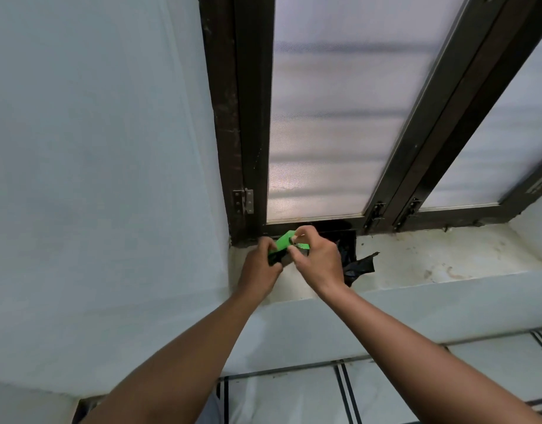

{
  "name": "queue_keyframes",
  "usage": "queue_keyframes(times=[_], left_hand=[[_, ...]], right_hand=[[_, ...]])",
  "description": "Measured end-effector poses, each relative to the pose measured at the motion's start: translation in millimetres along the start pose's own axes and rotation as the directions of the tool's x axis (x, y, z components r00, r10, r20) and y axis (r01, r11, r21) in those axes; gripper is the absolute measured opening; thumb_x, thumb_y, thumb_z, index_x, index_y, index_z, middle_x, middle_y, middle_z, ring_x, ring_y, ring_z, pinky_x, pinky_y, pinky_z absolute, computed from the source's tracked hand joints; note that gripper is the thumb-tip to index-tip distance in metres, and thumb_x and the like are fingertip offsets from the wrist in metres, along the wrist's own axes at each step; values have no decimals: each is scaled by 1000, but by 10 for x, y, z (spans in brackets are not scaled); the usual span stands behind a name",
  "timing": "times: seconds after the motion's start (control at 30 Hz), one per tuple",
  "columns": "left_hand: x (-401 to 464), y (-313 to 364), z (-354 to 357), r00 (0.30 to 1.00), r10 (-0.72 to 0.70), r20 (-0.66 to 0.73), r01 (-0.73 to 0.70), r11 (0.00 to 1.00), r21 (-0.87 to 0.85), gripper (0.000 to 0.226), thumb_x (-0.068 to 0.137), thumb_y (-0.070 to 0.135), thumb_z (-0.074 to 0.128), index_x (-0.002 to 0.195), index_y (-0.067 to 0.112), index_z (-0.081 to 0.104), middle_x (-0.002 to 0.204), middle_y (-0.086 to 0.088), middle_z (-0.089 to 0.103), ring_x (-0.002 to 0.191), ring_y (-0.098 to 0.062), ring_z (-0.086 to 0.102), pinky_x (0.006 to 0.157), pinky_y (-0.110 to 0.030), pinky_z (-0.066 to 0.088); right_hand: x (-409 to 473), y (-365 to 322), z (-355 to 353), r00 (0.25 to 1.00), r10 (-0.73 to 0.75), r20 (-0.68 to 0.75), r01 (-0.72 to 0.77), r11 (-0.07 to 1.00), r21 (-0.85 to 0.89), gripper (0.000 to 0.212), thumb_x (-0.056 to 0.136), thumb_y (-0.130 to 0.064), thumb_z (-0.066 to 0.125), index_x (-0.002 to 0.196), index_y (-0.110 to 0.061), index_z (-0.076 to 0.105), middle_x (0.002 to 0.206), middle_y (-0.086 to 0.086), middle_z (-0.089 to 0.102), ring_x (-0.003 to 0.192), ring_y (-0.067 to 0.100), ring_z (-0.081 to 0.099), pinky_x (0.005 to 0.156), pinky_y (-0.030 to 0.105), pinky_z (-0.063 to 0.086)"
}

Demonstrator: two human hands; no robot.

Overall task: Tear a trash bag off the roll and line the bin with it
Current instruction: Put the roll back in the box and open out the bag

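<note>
Above the left end of the window sill, my left hand (261,264) grips a black trash bag roll (276,257) wrapped in a bright green paper band (284,240). My right hand (315,255) pinches that green band from the right, fingers curled over its upper edge. Both hands touch the roll and hide most of it. Loose black bag plastic (357,266) lies crumpled on the sill just right of my right hand. No bin is in view.
The stained white sill (432,258) runs to the right under a dark-framed window with frosted panes (334,117). A white wall (95,163) fills the left side. Tiled floor with dark stripes (386,393) shows below the sill.
</note>
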State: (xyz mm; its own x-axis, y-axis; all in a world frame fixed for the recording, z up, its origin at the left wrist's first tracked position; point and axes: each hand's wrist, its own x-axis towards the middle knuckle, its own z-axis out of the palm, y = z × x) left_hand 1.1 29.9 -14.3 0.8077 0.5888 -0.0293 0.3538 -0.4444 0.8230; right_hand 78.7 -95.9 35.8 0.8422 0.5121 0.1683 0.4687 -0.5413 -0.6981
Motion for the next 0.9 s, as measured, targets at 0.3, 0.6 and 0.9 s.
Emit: queue_keyframes(times=[0.3,0.6,0.9], left_hand=[[58,84,-234,997,80,-19,-49,765,642,44,91,-1,60,131,17,53,132,-13,61,125,-34,52,95,-40,53],[65,15,-178,997,79,11,-65,712,699,61,93,-6,60,149,12,43,152,-11,52,140,-30,46,105,-37,50],[-55,70,6,997,70,-33,-49,899,435,31,83,-5,60,100,21,57,106,-2,61,98,-22,59,68,-32,47]], right_hand=[[205,48,413,834,499,234,-551,775,310,51,82,-2,72,127,-21,56,99,-7,74,103,16,68,79,27,51],[180,222,238,909,295,294,-341,933,118,57,86,11,48,133,-19,58,126,1,67,113,16,63,94,33,56],[24,603,-175,940,222,260,-2,765,-643,66,80,-35,78,138,-28,48,131,0,57,120,30,53,87,42,52]])
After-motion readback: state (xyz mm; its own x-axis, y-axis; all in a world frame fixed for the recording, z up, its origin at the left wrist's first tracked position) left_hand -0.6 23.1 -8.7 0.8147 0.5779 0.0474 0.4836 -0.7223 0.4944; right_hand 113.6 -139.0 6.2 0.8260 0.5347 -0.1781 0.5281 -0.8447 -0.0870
